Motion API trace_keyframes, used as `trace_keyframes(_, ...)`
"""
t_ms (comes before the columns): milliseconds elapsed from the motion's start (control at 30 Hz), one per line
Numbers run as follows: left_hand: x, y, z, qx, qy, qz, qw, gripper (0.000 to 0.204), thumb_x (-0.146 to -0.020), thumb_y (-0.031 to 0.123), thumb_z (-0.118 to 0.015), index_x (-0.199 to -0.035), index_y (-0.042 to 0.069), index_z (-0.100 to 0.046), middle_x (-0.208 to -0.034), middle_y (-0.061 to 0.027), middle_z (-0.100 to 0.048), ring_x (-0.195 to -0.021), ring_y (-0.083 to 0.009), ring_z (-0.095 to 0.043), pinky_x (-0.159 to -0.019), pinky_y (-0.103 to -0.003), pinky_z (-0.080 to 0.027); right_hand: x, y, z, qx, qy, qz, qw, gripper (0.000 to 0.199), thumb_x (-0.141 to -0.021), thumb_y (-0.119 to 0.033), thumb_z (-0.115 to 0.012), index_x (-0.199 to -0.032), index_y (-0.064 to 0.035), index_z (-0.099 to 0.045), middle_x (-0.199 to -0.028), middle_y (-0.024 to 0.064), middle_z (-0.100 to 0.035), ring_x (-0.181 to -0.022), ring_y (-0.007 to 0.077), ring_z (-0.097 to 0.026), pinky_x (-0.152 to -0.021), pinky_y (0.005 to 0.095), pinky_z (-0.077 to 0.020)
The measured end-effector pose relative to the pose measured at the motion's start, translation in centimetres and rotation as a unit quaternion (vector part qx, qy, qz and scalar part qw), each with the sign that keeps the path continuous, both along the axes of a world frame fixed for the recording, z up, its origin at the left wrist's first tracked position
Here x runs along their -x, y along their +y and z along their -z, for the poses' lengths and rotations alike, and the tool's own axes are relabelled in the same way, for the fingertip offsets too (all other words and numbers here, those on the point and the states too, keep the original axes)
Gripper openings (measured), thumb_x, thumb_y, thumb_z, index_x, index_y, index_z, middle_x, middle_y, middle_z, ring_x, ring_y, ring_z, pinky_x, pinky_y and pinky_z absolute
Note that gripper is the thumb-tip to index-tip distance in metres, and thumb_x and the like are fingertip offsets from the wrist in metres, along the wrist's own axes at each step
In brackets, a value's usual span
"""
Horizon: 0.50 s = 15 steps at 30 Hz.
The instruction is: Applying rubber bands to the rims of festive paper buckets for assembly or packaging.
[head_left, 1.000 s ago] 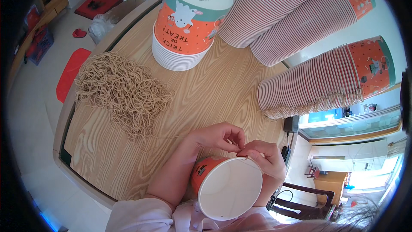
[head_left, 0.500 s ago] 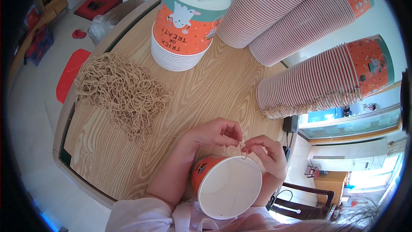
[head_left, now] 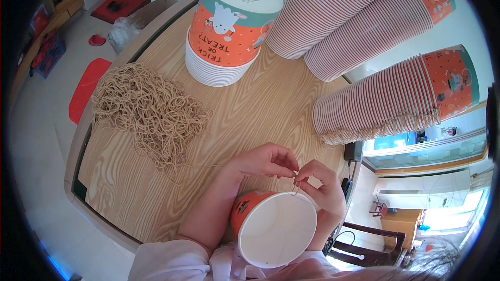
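An orange paper bucket (head_left: 278,231) lies tilted against my body at the table's near edge, its white inside facing up. At its far rim a thin tan string (head_left: 295,187) loops over the edge. My left hand (head_left: 268,161) pinches the string just above the rim, fingertips meeting those of my right hand (head_left: 322,184), which also pinches it. The fingers partly hide the string between them. From beside my left wrist a strand runs left to a big tangled heap of tan string (head_left: 151,114) on the wooden table (head_left: 250,119).
An upside-down stack of orange and white buckets (head_left: 224,36) stands behind the heap. Long nested bucket stacks (head_left: 370,31) lie at the far right; the nearer stack (head_left: 385,93) has string loops along its rims. A black adapter (head_left: 353,151) sits at the right edge, near a dark chair (head_left: 372,244).
My fingertips have drawn closer together over the rim, my right hand shifting slightly left. The bucket has barely moved, and the string heap stays in place.
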<state>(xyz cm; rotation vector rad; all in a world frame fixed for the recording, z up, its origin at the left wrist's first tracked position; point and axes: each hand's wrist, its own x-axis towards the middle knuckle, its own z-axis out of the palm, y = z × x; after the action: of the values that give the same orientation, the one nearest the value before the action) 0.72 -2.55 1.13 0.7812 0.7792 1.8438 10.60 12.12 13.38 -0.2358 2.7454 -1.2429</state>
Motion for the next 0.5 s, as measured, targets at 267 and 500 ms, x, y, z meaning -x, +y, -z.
trace_keyframes(267,0.19,-0.48,-0.14,0.042,0.019,0.012,0.999,0.014,-0.082,0.014,-0.068,-0.092,0.005,-0.066,-0.075,0.0020,-0.063,-0.065,-0.0032,-0.055,-0.055,-0.018,-0.041,-0.32,0.12,-0.32,-0.004,-0.015,0.017,1.000,0.015,-0.071,0.007,-0.066,-0.084,0.0009,-0.064,-0.084,0.0102,-0.062,-0.080,0.0219,-0.062,-0.069,0.0282,-0.0483)
trace_keyframes(500,0.41,-0.47,0.34,0.059,0.043,0.029,0.997,0.013,-0.082,0.013,-0.068,-0.092,0.006,-0.065,-0.075,0.0025,-0.063,-0.063,-0.0016,-0.054,-0.052,-0.017,-0.039,-0.53,-0.08,-0.47,-0.007,-0.018,0.040,0.999,0.015,-0.071,0.007,-0.066,-0.085,0.0009,-0.064,-0.084,0.0100,-0.062,-0.081,0.0217,-0.062,-0.069,0.0282,-0.0483)
